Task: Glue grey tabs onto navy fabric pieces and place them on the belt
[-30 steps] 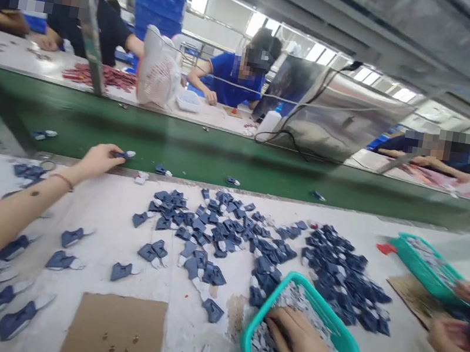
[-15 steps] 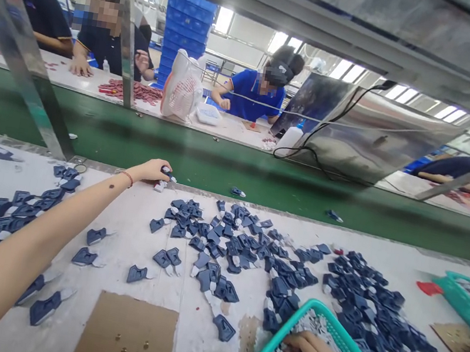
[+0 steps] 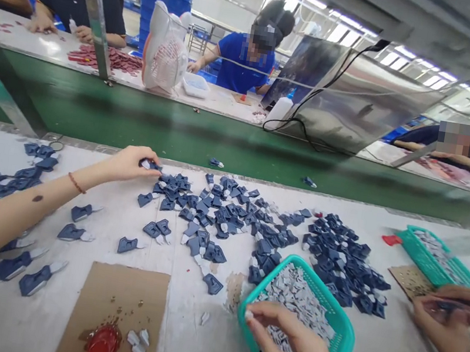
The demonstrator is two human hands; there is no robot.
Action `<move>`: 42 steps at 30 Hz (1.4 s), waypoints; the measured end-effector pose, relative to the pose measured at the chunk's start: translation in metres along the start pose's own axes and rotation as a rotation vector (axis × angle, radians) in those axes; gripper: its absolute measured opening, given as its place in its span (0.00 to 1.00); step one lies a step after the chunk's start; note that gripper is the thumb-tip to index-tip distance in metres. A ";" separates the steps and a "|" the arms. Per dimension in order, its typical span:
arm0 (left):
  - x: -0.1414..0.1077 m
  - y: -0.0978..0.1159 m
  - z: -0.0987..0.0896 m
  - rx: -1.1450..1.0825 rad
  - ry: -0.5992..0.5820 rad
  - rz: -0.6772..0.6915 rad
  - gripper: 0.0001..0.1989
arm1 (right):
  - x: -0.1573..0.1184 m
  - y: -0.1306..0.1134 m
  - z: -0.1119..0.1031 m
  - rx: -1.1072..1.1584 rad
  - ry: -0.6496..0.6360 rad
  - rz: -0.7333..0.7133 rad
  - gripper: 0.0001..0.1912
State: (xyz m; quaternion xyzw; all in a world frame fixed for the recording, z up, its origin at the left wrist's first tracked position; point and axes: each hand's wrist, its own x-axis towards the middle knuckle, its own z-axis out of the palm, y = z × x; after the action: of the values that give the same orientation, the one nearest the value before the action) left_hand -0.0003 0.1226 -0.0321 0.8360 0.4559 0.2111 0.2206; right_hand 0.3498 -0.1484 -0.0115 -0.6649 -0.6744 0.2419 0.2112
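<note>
My left hand [image 3: 133,163] is closed on a dark blue plastic piece [image 3: 150,165] with a pale tab, by the far edge of the worktable. Just to the right of it begins a loose pile of similar blue pieces [image 3: 224,201]. My right hand [image 3: 294,349] hovers over the near part of a teal basket [image 3: 351,331], thumb and forefinger pinching a small white plastic piece [image 3: 248,315]. Many small pale grey pieces [image 3: 300,296] fill the basket.
Cardboard [image 3: 81,300] in front bears a red lump [image 3: 103,345], brass-coloured bits and a grey-white stick-like item [image 3: 138,348]. A green conveyor [image 3: 171,127] runs beyond the table. At right, a co-worker's hands [image 3: 451,317] work near another teal basket [image 3: 412,240].
My right hand has risen from among the grey pieces, now pinching one. My left hand has moved slightly toward the blue pile. The view has shifted; a co-worker's hands appear at right.
</note>
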 end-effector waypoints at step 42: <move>-0.273 0.103 0.055 -1.342 0.169 -0.857 0.22 | -0.012 -0.119 0.133 0.007 -0.215 -0.512 0.10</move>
State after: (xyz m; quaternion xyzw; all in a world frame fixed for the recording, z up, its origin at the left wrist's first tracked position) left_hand -0.0357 -0.1706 -0.0604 0.2580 0.5283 0.3998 0.7032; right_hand 0.1747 -0.1665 -0.0445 -0.4425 -0.8382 0.2522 0.1950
